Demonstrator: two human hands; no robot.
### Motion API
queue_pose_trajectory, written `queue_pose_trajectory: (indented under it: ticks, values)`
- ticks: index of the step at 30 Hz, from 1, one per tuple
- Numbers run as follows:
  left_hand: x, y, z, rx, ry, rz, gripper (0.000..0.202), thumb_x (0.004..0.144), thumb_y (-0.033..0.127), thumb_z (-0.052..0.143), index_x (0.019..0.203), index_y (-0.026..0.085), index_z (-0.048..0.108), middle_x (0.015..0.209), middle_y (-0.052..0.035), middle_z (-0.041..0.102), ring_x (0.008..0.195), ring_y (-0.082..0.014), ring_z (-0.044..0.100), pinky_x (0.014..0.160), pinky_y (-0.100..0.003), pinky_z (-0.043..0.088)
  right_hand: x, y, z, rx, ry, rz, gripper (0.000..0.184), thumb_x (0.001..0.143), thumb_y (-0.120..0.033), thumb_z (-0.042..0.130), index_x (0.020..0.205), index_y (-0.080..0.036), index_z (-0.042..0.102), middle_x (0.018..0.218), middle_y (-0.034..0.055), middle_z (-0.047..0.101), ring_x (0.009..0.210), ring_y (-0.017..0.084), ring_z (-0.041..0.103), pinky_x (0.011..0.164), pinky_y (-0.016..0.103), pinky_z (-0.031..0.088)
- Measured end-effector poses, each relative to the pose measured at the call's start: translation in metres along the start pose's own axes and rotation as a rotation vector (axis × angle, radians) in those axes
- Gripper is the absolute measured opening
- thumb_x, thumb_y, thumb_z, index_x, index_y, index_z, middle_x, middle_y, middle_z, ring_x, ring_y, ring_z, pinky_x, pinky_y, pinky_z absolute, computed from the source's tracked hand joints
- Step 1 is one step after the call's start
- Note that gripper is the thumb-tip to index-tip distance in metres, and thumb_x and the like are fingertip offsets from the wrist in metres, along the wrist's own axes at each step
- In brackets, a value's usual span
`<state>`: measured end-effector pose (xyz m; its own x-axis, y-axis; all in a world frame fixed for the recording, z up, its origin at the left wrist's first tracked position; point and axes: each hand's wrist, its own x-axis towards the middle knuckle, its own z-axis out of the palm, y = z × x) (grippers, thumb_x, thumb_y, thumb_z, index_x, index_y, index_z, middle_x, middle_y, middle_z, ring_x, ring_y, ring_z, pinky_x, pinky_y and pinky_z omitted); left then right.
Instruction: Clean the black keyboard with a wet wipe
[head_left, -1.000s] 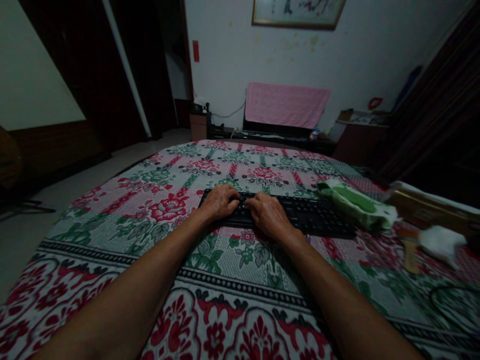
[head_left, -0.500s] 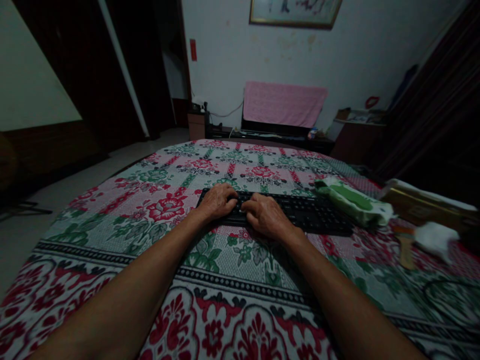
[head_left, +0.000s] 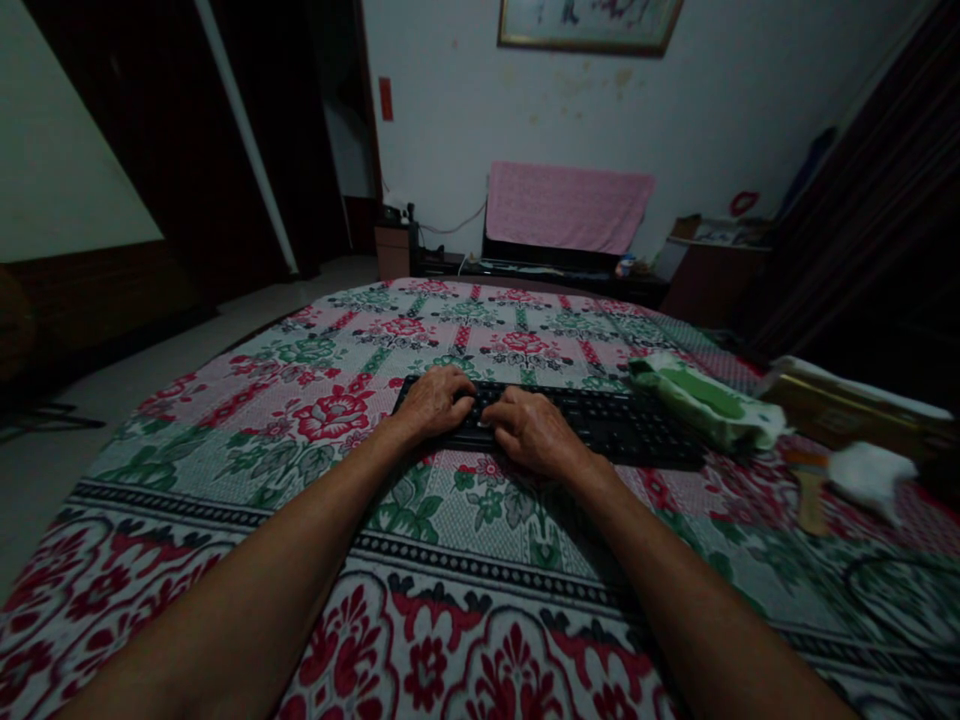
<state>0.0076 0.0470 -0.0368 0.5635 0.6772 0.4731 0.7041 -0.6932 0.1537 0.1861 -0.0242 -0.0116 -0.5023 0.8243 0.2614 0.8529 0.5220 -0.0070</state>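
Because the light is so dim, the black keyboard (head_left: pixel 637 432) shows its keys only faintly, and I cannot read a single letter on them. It lies crosswise in front of me on the flowered cloth (head_left: pixel 457 560), under both of my hands. My left hand (head_left: pixel 436 402) rests over its left end, fingers loosely bent and a little apart, gripping nothing that I can see; the hand covers the keys beneath it. My right hand (head_left: pixel 531 428) sits just beside it, over the middle of the board, its fingers half curled and likewise holding nothing visible. Both palms are turned down and hidden from me, and I cannot tell whether any key is pressed. Past my right hand, a green-and-white packet (head_left: pixel 705 400) covers part of the keyboard's far right corner; whether they touch, I cannot make out. Farther right lie a flat wooden handle (head_left: pixel 811 500), a crumpled white thing (head_left: pixel 874 475) that I cannot identify, and a gold-brown box (head_left: pixel 840 415) whose right end sinks into shadow. Across the room, a pink towel (head_left: pixel 566 205) hides most of a dark panel, and the framed picture (head_left: pixel 589 25) above is cut off at the top.
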Motion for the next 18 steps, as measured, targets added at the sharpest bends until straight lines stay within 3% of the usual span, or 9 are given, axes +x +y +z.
queue_pose_trajectory:
  ticks: [5,10,18]
  values:
    - [0.000,0.000,0.000,0.008,0.012,0.023,0.021,0.076,0.024,0.046,0.087,0.019,0.063,0.095,-0.0044,0.060,0.092,-0.0178,0.053,0.087,-0.032,0.040,0.000,0.006,0.002,0.028,0.051,0.033,0.028,0.083,-0.020,0.040,0.099,-0.026,0.062,0.087,0.0038,0.053,0.075,0.013,0.048,0.069,0.024,0.032]
    - [0.000,0.000,0.000,0.020,0.001,0.016,0.021,0.076,0.025,0.046,0.088,0.019,0.063,0.094,-0.0036,0.060,0.091,-0.0175,0.053,0.087,-0.032,0.040,-0.004,0.011,-0.001,0.043,-0.018,-0.005,0.026,0.080,-0.020,0.044,0.097,-0.027,0.062,0.084,0.0026,0.053,0.072,0.012,0.049,0.064,0.022,0.032]
    - [0.001,-0.001,0.000,0.000,-0.019,-0.006,0.022,0.076,0.026,0.046,0.089,0.020,0.062,0.096,-0.0035,0.059,0.092,-0.0181,0.052,0.087,-0.033,0.040,-0.006,0.012,-0.005,-0.007,-0.013,0.076,0.027,0.080,-0.019,0.043,0.099,-0.025,0.062,0.088,0.0037,0.054,0.079,0.014,0.051,0.069,0.022,0.033]
